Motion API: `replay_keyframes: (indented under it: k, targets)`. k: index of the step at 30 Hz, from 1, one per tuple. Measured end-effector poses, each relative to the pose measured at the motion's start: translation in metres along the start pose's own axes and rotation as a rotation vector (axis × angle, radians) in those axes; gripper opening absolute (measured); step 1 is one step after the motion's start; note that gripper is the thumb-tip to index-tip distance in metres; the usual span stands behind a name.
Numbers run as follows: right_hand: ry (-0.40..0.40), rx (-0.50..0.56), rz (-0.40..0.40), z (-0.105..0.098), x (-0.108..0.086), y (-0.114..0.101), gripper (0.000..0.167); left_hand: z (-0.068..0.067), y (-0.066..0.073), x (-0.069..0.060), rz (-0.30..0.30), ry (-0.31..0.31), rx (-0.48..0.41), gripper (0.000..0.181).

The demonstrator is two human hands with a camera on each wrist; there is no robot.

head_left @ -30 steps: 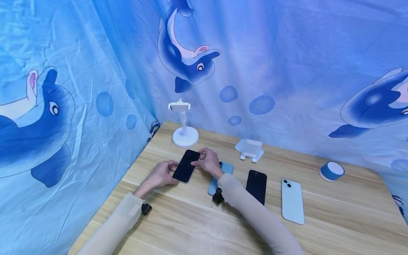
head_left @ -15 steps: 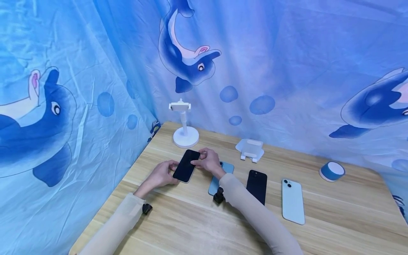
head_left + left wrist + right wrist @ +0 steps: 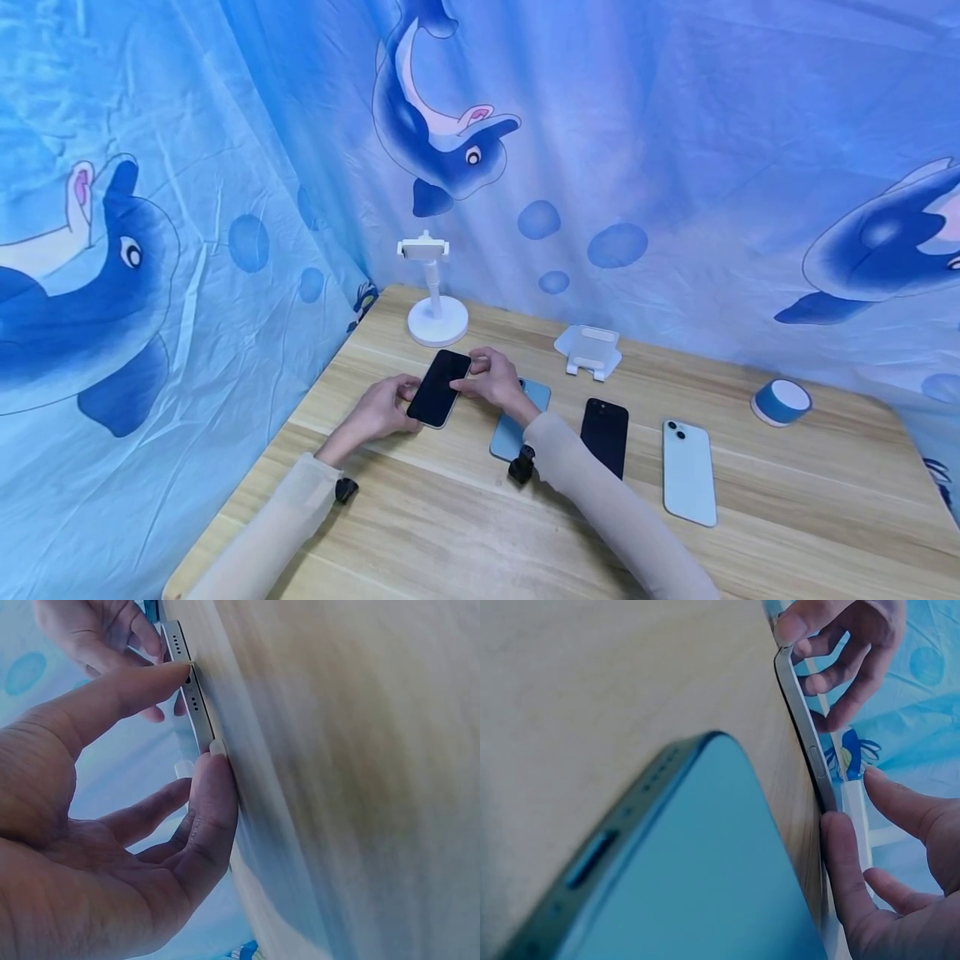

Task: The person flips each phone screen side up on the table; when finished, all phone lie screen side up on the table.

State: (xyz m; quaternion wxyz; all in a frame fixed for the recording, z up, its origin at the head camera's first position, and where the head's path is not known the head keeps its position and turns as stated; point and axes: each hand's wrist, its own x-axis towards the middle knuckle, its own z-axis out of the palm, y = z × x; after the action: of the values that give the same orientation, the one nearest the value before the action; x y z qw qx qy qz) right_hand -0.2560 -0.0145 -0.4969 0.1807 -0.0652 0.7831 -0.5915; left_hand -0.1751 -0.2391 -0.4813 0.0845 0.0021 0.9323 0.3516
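Note:
A smartphone [image 3: 440, 389] with a dark screen faces up, low over the wooden tabletop, tilted in its heading. Near its lower left corner my left hand [image 3: 378, 410] grips it, thumb on the bottom edge with its port and speaker holes [image 3: 193, 700]. On the upper right side my right hand [image 3: 493, 383] holds it; a finger touches the edge in the right wrist view, while the thumb reaches over the screen. Partly under my right wrist lies a blue phone [image 3: 510, 435], back up. Whether the held phone touches the table cannot be made out.
Behind the hands stands a white phone stand [image 3: 437, 322] with a round base. A folding stand [image 3: 592, 350] is at the back middle. To the right lie a black phone [image 3: 606, 429] and a pale phone [image 3: 689, 473]. A blue and white cylinder [image 3: 781, 402] sits farther right.
Both hands keep their hold on the smartphone in nearly the same place. My right wrist has shifted slightly to the right and down.

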Motion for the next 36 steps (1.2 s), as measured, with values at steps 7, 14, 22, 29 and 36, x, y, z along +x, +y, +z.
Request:
replay_keyframes:
  k: [7,14,22,29,36]
  targets:
    - [0.017,-0.09,-0.053,-0.009,-0.012,-0.001,0.071,0.0,0.003,-0.003,0.027,0.013,0.024,0.085]
    - [0.01,-0.031,-0.07,-0.025,-0.023,-0.001,0.073,-0.001,0.01,-0.004,0.083,0.049,0.072,0.082]
    - [0.016,-0.034,-0.087,-0.046,-0.036,-0.003,0.074,0.002,0.022,-0.002,0.142,0.061,0.032,0.076]
    - [0.009,-0.104,-0.103,-0.064,-0.048,-0.003,0.071,0.012,0.036,-0.005,0.205,0.086,0.013,0.071]
    - [0.008,-0.165,-0.104,-0.084,-0.057,0.002,0.066,0.025,0.056,-0.007,0.25,0.062,0.009,0.072]
